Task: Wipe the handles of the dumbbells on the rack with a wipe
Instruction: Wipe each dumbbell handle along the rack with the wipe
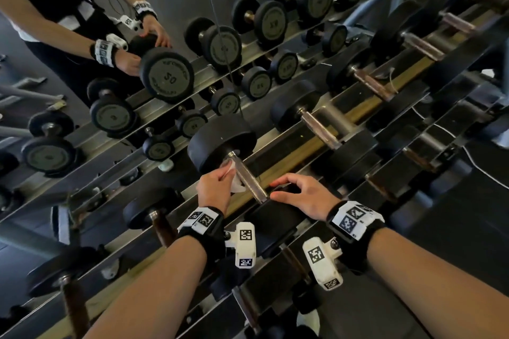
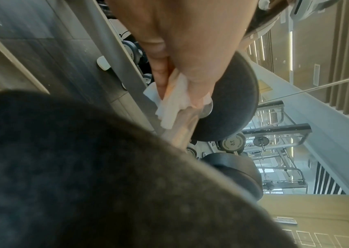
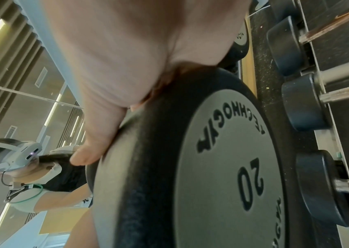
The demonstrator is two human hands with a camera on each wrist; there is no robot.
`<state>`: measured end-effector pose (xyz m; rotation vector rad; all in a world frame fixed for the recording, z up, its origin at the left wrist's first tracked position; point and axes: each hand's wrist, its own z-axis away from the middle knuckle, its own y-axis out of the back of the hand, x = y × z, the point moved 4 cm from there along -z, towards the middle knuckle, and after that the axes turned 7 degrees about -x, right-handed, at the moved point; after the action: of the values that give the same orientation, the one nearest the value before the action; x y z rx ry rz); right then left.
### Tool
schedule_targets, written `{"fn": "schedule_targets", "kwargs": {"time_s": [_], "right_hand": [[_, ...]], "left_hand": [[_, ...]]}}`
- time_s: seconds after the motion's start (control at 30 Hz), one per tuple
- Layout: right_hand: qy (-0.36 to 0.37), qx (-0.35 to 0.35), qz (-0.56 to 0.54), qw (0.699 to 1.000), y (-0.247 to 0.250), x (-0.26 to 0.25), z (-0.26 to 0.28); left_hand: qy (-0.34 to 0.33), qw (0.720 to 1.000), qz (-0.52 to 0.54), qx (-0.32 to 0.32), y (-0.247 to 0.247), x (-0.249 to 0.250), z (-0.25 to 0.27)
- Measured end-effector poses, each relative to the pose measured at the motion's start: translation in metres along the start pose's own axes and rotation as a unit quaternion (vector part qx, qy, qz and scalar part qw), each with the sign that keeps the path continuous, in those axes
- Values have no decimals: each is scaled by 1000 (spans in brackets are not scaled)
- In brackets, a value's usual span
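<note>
A black dumbbell lies across the rack, its steel handle (image 1: pixel 251 183) running between a far head (image 1: pixel 223 143) and a near head (image 1: pixel 275 219). My left hand (image 1: pixel 228 172) pinches a crumpled white wipe (image 1: pixel 237 183) and holds it against the far end of the handle. The left wrist view shows the wipe (image 2: pixel 174 100) squeezed between thumb and fingers, right by the far head (image 2: pixel 235 100). My right hand (image 1: pixel 276 188) grips the top of the near head, which is marked "20" (image 3: pixel 222 167); its thumb lies along the rim.
More dumbbells (image 1: pixel 321 125) sit in a row to the right on the same tier, and others (image 1: pixel 154 212) lie on the lower tier at the left. A mirror (image 1: pixel 154 3) behind the rack reflects the person and the weights.
</note>
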<state>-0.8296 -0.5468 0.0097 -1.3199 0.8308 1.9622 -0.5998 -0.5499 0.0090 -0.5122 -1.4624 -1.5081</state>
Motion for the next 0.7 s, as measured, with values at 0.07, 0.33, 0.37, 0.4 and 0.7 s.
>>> {"fn": "schedule_targets", "kwargs": {"time_s": [0.07,0.33,0.37,0.4,0.7], "right_hand": [[-4,5,-11,1000,0,2,0],[-9,26,-42,999,-2,5,2],[-7,34,-29,999,-2,4,3],[-5,40,-19,999,-3,4,3],[-4,43,-51,998,-5,-2,7]], "left_hand": [[-5,999,3,-36,-7,-2,-2],[-17,997,57,-39,-1,-8,-9],[-15,998,60,-31,-1,-7,-10],[-15,997,68,-27,-3,-7,-9],[-56,978,-30,-198,-16,-20,30]]}}
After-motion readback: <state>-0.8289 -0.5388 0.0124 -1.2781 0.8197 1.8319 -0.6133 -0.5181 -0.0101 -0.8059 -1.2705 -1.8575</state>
